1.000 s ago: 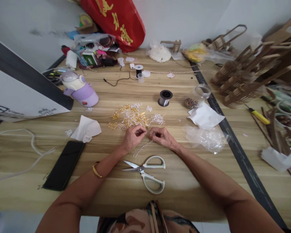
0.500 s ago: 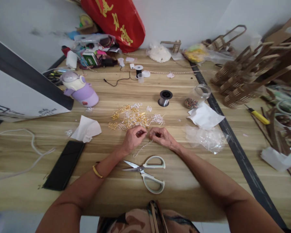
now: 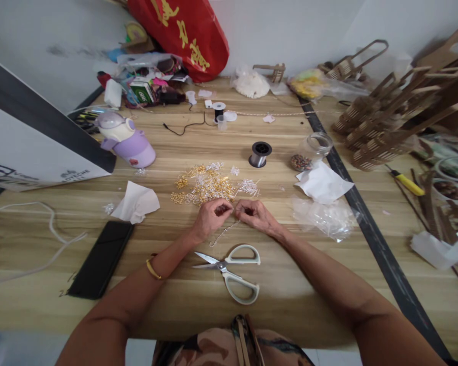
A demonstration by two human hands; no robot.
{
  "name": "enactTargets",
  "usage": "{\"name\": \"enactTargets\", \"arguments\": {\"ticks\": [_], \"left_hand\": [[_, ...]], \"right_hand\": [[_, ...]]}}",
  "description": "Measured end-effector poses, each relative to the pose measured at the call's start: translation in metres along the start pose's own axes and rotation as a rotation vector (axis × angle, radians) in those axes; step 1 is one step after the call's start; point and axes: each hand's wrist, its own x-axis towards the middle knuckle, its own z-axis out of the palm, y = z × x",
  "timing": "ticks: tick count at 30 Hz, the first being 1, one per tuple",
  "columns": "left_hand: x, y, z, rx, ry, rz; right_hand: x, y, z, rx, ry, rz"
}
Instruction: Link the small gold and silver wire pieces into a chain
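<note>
My left hand and my right hand meet fingertip to fingertip over the wooden table, both pinched closed. A thin silver beaded chain hangs from between them and trails down-left onto the wood. Just beyond the fingers lies a heap of gold and silver jewellery bits. White-handled scissors lie open right below my hands. A gold bangle sits on my left wrist.
A black phone and crumpled tissue lie left. A purple bottle, wire spool, bead jar, white paper and clear plastic surround the work spot. Wooden baskets crowd the right; a red bag stands behind.
</note>
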Motion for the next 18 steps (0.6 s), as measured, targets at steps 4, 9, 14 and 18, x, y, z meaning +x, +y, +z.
{"name": "enactTargets", "arguments": {"ticks": [4, 9, 14, 18], "left_hand": [[0.0009, 0.0002, 0.0000, -0.050, -0.032, -0.030], [0.0012, -0.0007, -0.0001, -0.115, -0.098, -0.093], [0.0024, -0.0028, -0.0020, -0.157, -0.149, -0.158], [0.0037, -0.0062, -0.0039, -0.193, -0.184, -0.160]], "right_hand": [[0.0003, -0.0010, -0.0003, 0.013, 0.001, 0.012], [0.0000, -0.0005, -0.0003, 0.024, 0.003, 0.009], [-0.0002, -0.0007, -0.0002, 0.022, 0.008, 0.006], [0.0000, -0.0013, -0.0005, 0.018, 0.009, 0.013]]}}
